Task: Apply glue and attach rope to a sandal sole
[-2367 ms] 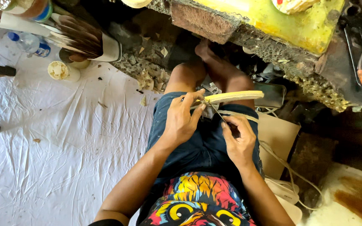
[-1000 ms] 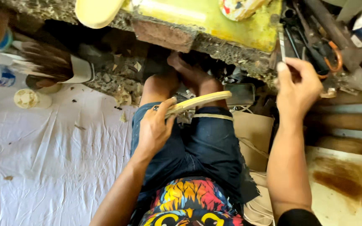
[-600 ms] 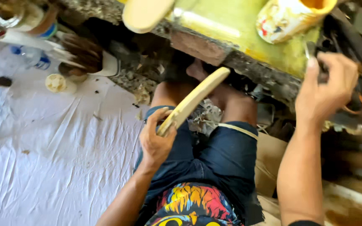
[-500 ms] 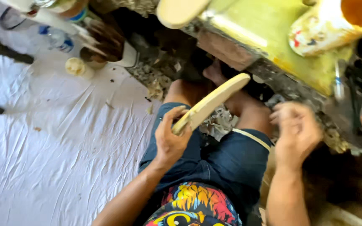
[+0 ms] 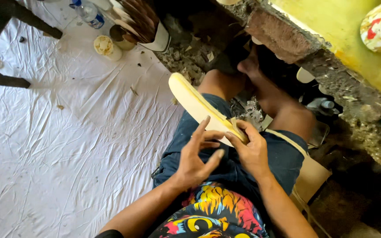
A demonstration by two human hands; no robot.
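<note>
A long, flat, pale wooden piece [image 5: 195,103] with a rounded far end lies over my lap, pointing up and to the left. My right hand [image 5: 250,147] grips its near end, with something thin pinched against the wood. My left hand [image 5: 196,154] rests beside it with its fingers spread, the fingertips touching the underside of the piece. I sit on the floor in dark blue shorts [image 5: 230,163], legs stretched under a yellow workbench [image 5: 353,39].
A white sheet [image 5: 67,145] covers the floor at left. At the top stand a plastic bottle [image 5: 87,12], a small round tub [image 5: 106,46] and a cup holding brushes [image 5: 148,26]. Wood shavings [image 5: 186,59] litter the floor by my legs. A dark furniture leg [image 5: 5,79] crosses the left edge.
My right hand came back from the tools on the bench at right and took hold of the near end of the wooden piece. The left hand loosened its grip and spread its fingers.
</note>
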